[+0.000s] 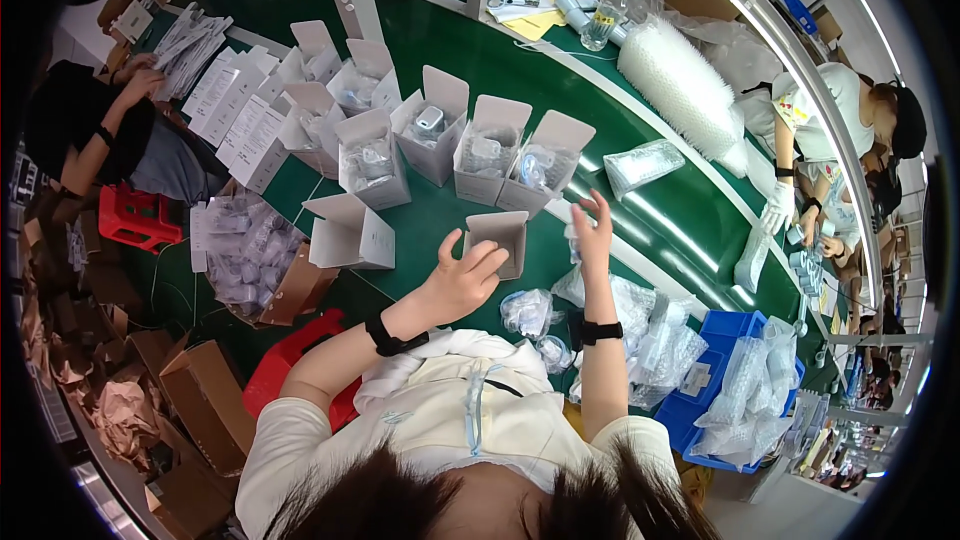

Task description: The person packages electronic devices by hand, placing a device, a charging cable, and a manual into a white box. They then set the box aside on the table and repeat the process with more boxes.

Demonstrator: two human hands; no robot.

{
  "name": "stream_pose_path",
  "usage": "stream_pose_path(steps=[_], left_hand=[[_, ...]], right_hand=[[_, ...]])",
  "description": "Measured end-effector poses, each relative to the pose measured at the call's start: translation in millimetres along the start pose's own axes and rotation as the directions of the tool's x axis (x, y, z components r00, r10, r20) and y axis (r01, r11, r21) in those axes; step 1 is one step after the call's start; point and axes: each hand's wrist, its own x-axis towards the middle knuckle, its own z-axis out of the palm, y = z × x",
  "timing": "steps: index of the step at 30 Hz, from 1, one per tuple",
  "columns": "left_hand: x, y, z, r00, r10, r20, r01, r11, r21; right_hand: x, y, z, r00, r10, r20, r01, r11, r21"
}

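In front of me stands a small white carton [512,246] with its lid flap up. My left hand [462,278] is at its left side, thumb and fingers apart, overlapping its edge; whether it touches the carton I cannot tell. To the right of the carton, my right hand [594,230] is raised with its fingers bent around a small clear-wrapped item [573,242], mostly hidden by the hand. Another open white carton [352,235] stands to the left. Beyond are several open cartons with wrapped contents, one showing a white device [429,122] on top.
Bubble-wrapped pieces [528,312] lie near my body. At the right is a blue bin [690,405] with wrapped items. A cardboard box [300,285] of wrapped parts sits left. Metal posts [352,0] rise at the far side. Co-workers sit left [130,130] and right [830,110].
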Motion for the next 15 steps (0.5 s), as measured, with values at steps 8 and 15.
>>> stream_pose_path(steps=[8, 15], left_hand=[[3, -10, 26, 0.954, -0.292, -0.066, 0.186, 0.751, -0.633], [-16, -24, 42, 0.947, -0.235, 0.22, 0.318, 0.576, -0.753]], right_hand=[[-60, 0, -65, 0.88, 0.421, 0.221, -0.474, 0.74, 0.478], [19, -3, -76, 0.917, 0.156, 0.366, -0.011, 0.93, -0.368]])
